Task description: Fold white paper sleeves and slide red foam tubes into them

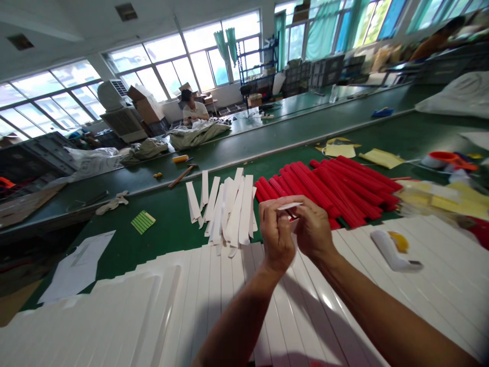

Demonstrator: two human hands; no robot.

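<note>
Above the long white panels (225, 275), my left hand (275, 233) and my right hand (314, 228) are close together, fingers bent inward. Both are closed on a white strip (289, 206), whose edge shows between the fingertips. Something dark and red shows in the gap below the strip; I cannot tell whether it is held. Just beyond my hands lies a pile of red tubes (344, 186). Left of it is a loose heap of white strips (229, 209), partly overlapping one another.
On the panels at right lies a white tape dispenser (393, 250). Yellow sheets (382, 158) and an orange tape roll (445, 157) are behind it. A green label sheet (143, 221), a glove (112, 203) and a paper sheet (78, 265) lie left. Across the tables sits a person (194, 109).
</note>
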